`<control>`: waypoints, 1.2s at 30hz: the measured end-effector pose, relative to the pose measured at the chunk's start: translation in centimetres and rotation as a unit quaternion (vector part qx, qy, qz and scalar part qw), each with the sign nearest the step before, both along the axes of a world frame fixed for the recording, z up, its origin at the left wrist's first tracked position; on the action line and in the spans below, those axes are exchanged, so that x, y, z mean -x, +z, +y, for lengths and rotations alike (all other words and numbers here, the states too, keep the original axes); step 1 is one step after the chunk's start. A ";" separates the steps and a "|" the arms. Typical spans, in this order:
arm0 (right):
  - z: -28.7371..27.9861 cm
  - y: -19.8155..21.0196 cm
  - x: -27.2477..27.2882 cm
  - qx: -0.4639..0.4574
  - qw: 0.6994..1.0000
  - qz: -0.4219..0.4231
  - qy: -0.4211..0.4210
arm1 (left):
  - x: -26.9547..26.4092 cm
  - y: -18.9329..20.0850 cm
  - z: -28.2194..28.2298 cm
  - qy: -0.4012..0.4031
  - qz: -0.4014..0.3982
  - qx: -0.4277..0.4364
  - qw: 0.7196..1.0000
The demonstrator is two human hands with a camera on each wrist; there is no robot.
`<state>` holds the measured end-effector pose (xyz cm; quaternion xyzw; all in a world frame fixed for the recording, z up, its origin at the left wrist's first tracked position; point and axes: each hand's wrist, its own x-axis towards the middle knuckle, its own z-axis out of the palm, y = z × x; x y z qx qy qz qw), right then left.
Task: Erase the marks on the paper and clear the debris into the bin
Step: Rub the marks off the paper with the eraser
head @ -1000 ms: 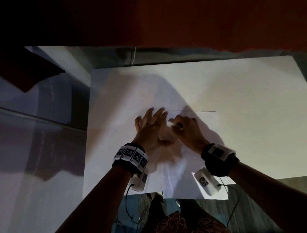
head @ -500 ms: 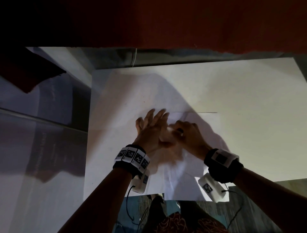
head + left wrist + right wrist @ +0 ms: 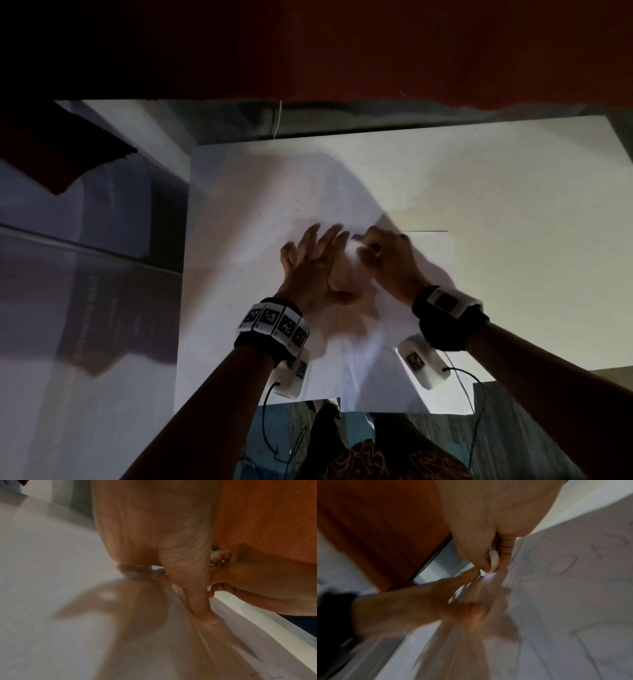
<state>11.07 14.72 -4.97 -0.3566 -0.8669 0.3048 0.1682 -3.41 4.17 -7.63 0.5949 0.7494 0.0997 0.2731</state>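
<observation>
A white sheet of paper (image 3: pixel 394 359) lies on the white table (image 3: pixel 513 205) near its front edge. My left hand (image 3: pixel 315 260) lies flat on the paper with its fingers spread, and its thumb (image 3: pixel 204 612) presses the sheet into wrinkles. My right hand (image 3: pixel 380 253) is just right of it, fingers curled, pinching a small white eraser (image 3: pixel 494 559) against the paper. Faint pencil marks (image 3: pixel 559 566), one of them a rounded outline, show on the paper (image 3: pixel 573 601) beside the eraser. The eraser is hidden in the head view. No bin is in view.
An orange-red wall (image 3: pixel 376 48) runs behind the table. A dark reddish object (image 3: pixel 61 154) sits on the grey surface (image 3: pixel 85 308) at the far left. Cables hang from both wrist cameras over the table's front edge, above my patterned clothing (image 3: pixel 370 459).
My right hand has slid a little up and to the right over the paper with the eraser, and its picture is blurred by motion. My left hand stays pressed in place.
</observation>
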 end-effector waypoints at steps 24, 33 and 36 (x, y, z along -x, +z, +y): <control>3.8 -0.3 0.5 0.013 0.994 -0.060 0.085 | 0.0 -0.1 0.2 0.000 0.007 0.017 1.000; 3.7 -0.7 -0.5 -0.020 0.997 -0.001 0.076 | 0.0 -0.3 0.2 0.002 0.011 0.021 1.000; 1.4 -1.7 -0.9 -0.014 0.994 -0.010 0.105 | 0.0 -0.6 0.2 0.001 0.003 0.020 1.000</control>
